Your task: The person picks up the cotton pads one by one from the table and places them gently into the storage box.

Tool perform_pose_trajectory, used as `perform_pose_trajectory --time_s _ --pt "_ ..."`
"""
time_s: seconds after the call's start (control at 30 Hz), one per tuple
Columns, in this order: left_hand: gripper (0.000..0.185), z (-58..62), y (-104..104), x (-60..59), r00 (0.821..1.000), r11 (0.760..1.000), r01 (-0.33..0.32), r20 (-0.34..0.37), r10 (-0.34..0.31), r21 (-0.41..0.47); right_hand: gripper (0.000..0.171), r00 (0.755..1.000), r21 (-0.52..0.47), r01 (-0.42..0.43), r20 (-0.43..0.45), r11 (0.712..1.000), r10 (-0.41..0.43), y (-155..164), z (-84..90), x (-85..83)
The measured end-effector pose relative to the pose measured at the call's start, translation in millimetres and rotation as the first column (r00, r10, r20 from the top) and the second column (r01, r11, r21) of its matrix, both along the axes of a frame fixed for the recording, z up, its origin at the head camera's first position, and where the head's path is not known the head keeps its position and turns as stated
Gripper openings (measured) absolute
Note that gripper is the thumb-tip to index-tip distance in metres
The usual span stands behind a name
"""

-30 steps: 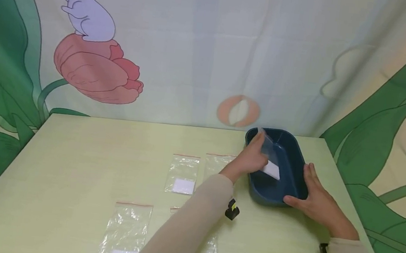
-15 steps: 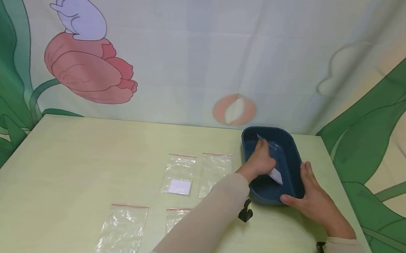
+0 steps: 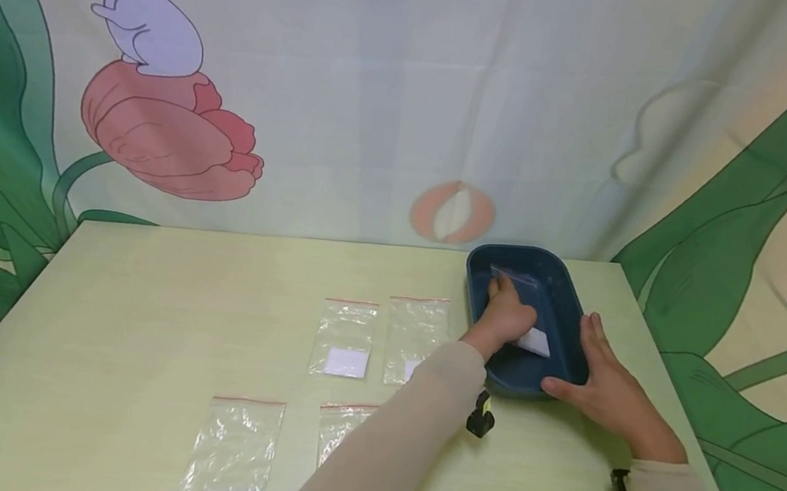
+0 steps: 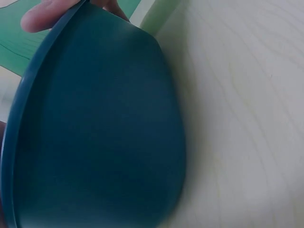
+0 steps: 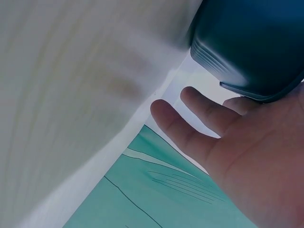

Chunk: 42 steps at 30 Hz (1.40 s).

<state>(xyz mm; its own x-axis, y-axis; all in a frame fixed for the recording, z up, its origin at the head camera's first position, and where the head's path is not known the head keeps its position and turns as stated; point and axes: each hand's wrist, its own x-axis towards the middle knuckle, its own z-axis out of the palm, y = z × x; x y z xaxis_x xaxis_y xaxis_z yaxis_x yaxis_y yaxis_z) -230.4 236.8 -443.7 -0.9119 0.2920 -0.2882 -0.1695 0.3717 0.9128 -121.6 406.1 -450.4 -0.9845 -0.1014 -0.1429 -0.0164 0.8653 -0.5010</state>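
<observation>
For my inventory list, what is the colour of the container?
Dark blue; the container shows best in the head view.

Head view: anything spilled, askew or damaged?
Nothing stands out. The blue bin sits upright; the clear bags lie flat in two rows on the table, no spill visible. The left sleeve hides parts of two.

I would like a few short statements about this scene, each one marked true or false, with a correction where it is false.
1. The left hand reaches into the tray. True.
2. The right hand is inside the tray too. False: it touches the tray from the outside.
3. A bag is in the tray. True.
4. All the bags are in the tray. False: other bags lie on the table.
5. The tray is yellow. False: it is dark blue.
6. The drawn animal sits on a flower. True.
</observation>
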Motion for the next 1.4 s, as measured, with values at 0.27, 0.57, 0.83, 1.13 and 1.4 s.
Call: perform_pose_trajectory --time_s 0.27,0.57,0.83,1.13,1.4 --pt "0.091 5.5 1 5.0 0.999 0.999 -0.037 -0.003 0.037 -0.028 0.12 1.0 -0.006 0.001 -0.005 1.0 -0.001 0 0.5 0.0" --pt "0.091 12.9 -2 11.5 0.998 0.997 -0.056 0.025 0.058 -0.051 0.119 1.0 -0.012 0.004 0.001 1.0 -0.004 0 0.3 3.1" --pt "0.087 11.1 -6 12.5 0.991 0.986 0.135 0.022 -0.134 -0.095 0.12 1.0 -0.003 -0.004 -0.013 1.0 0.004 -1 1.1 2.5" --pt "0.089 9.7 -8 18.6 0.967 0.954 0.252 0.01 -0.254 -0.161 0.119 1.0 -0.004 -0.005 -0.006 1.0 0.005 -2 0.9 1.2" --pt "0.078 13.0 -8 25.3 0.948 0.932 0.312 -0.01 -0.319 -0.186 0.119 1.0 -0.002 -0.004 0.002 1.0 0.004 -2 2.0 1.1"
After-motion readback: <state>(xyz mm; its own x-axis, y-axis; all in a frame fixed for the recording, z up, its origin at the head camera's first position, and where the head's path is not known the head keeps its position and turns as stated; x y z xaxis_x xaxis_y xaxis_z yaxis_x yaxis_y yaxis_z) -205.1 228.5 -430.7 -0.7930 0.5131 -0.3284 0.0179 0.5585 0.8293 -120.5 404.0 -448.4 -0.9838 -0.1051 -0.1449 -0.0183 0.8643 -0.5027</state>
